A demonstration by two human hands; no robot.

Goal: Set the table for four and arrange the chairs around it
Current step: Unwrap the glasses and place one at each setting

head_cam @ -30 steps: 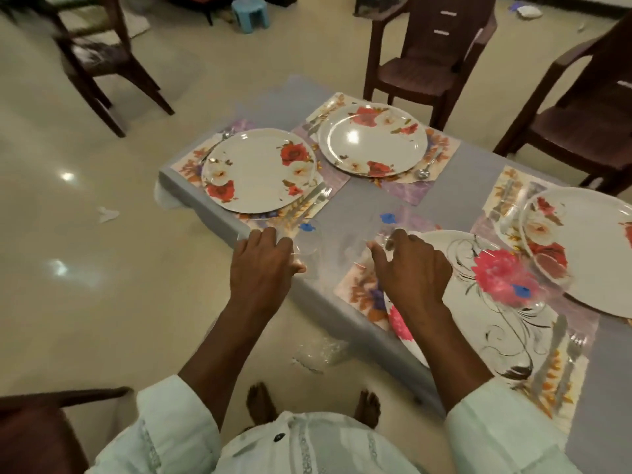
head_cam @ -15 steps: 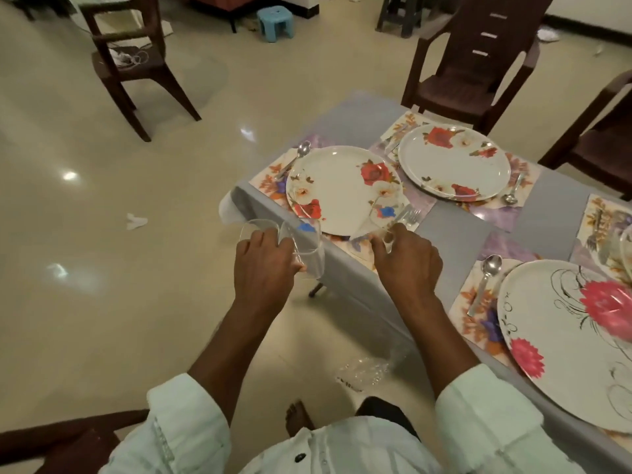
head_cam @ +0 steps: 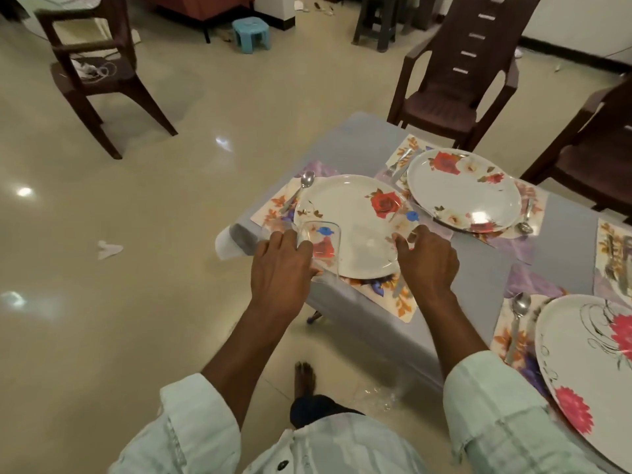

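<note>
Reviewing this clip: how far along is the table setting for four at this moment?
Done: three plates, including the rose plate, sit on mats with cutlery such as a spoon; a fourth mat shows at the right edge. In hand: the left hand grips a clear glass, the right hand another glass. Left: placing glasses, and one chair stands away from the table.

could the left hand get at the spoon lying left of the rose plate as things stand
Probably not freely. The left hand grips a clear glass with a blue sticker, so its fingers are taken. The steel spoon lies uncovered on the floral placemat beyond it, nothing blocking the path.
</note>
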